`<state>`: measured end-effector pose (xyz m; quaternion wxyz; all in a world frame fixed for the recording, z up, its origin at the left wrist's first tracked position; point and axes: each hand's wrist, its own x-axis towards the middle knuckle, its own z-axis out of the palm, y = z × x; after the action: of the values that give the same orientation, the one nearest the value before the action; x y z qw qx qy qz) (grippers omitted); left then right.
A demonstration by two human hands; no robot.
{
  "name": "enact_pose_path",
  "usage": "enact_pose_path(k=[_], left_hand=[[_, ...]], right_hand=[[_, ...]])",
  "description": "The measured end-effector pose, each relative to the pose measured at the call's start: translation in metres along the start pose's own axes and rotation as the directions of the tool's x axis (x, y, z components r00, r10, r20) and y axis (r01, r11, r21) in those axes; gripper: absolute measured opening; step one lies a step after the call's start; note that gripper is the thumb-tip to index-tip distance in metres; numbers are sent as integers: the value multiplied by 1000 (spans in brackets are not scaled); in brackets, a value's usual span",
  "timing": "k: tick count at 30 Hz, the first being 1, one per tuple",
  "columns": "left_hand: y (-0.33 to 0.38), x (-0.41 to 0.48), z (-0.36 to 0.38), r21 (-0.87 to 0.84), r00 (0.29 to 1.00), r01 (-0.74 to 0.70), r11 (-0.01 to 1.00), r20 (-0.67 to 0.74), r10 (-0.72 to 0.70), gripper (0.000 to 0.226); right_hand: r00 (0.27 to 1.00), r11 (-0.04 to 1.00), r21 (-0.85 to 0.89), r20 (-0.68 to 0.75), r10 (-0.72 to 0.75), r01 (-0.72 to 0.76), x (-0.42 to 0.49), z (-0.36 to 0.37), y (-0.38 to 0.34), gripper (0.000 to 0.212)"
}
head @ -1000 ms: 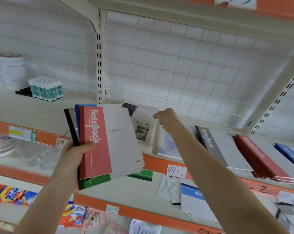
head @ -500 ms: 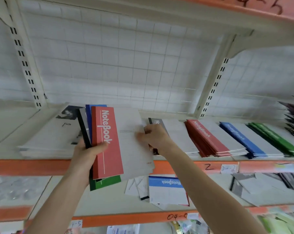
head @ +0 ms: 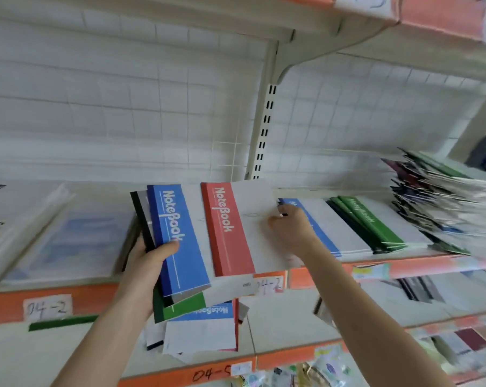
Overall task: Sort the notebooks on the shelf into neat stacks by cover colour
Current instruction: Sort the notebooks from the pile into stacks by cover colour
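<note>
My left hand [head: 145, 263] grips a fanned bundle of notebooks: a blue-spined one [head: 177, 236] on top, black and grey ones behind it, a green one [head: 180, 307] at the bottom. My right hand [head: 290, 229] pinches the right edge of a red-spined notebook [head: 227, 230] and holds it just right of the bundle, above the shelf's front edge. On the shelf to the right lie a blue stack [head: 325, 236] and a green stack [head: 367, 222].
The orange shelf lip [head: 420, 265] carries handwritten labels. A tall messy pile of notebooks [head: 443, 202] fills the far right. Pale plastic-wrapped books [head: 49, 227] lie at the left. Loose notebooks [head: 202, 328] lie on the lower shelf. A slotted upright [head: 265, 129] divides the back grid.
The view has swung right along the shelf. My right hand has pulled the red notebook off the bundle's top and moved it right, which uncovers the blue one.
</note>
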<state>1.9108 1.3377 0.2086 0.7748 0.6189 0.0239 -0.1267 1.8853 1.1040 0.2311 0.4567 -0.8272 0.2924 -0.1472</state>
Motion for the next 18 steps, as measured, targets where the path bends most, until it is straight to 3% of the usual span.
enact_pose_path(k=[5,14,18], left_hand=[[-16,-3,21,0,999,1,1000,-49,-1,28],[-20,-8,8,-26,990,-21,999,-143,17,36],[-18,-12,23,-11,989,-72,997,-127,70,36]], right_hand=[[996,999,-39,-83,-20,17,45,-38,25,17],[997,907,-416,58,-52,71,88,-21,24,16],[989,803,-577,99,-111,148,79,-6,35,29]])
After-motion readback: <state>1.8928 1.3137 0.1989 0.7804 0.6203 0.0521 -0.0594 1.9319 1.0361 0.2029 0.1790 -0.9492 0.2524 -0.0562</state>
